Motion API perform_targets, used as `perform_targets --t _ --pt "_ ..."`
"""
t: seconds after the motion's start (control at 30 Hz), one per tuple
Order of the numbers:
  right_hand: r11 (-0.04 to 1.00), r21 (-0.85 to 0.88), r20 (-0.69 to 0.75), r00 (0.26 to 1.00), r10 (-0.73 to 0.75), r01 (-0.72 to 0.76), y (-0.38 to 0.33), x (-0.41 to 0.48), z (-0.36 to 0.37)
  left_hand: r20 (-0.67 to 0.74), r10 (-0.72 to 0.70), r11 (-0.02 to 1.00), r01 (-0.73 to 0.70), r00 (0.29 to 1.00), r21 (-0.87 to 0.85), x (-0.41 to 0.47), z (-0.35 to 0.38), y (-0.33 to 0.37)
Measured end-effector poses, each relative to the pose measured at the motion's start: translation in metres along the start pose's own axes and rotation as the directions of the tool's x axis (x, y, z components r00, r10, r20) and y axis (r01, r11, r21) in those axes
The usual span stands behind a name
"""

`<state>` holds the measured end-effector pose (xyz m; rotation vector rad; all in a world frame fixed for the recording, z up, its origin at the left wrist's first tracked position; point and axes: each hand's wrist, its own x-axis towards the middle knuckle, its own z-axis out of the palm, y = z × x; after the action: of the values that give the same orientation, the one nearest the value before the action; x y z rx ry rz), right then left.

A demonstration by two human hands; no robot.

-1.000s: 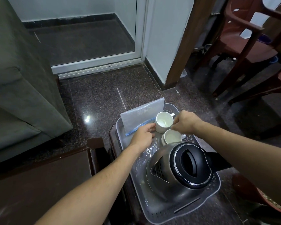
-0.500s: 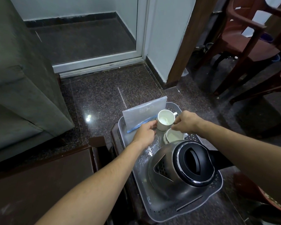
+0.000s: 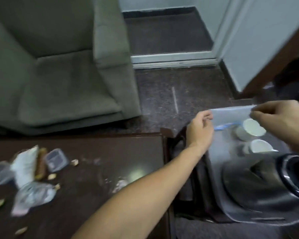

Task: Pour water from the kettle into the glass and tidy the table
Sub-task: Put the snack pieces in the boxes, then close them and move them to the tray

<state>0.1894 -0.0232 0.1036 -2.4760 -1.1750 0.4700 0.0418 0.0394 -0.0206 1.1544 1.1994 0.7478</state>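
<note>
My left hand (image 3: 199, 131) pinches the left edge of a clear zip bag (image 3: 231, 115) and my right hand (image 3: 281, 118) pinches its top right corner, at mid-right of the frame. Just below the bag, two white cups (image 3: 255, 131) sit on a grey tray (image 3: 217, 157). The kettle (image 3: 259, 185) stands on it at lower right. The dark table (image 3: 93, 169), lower left, carries wrappers (image 3: 24, 164) and a small plastic tub (image 3: 56, 159).
</note>
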Motion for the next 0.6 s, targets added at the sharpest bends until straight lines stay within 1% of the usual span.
perform_targets --t 0.1,0.17,0.27,0.43,0.53,0.6 --pt "0.993 0.054 0.049 0.993 -0.105 0.103 -0.048 -0.029 0.044 -0.154 0.026 1.000 -0.026 0.988 0.001 -0.017 -0.081 -0.002" --pt "0.983 0.067 0.111 0.978 -0.177 0.170 -0.082 -0.052 0.084 -0.212 0.021 0.999 -0.014 0.977 0.036 -0.033 -0.139 -0.009" --pt "0.970 0.075 0.214 0.947 -0.242 0.231 -0.134 -0.100 0.148 -0.268 -0.001 0.989 0.040 0.963 0.141 -0.057 -0.230 -0.026" --pt "0.959 0.153 0.399 0.873 -0.282 0.240 -0.213 -0.196 0.250 -0.403 -0.041 0.946 0.165 0.915 0.280 -0.111 -0.378 -0.065" --pt "0.957 0.167 0.477 0.830 -0.288 0.236 -0.249 -0.245 0.301 -0.463 -0.069 0.927 0.228 0.884 0.298 -0.144 -0.450 -0.085" --pt "0.959 0.195 0.497 0.822 -0.277 0.205 -0.269 -0.272 0.327 -0.491 -0.069 0.930 0.235 0.868 0.284 -0.161 -0.488 -0.094"
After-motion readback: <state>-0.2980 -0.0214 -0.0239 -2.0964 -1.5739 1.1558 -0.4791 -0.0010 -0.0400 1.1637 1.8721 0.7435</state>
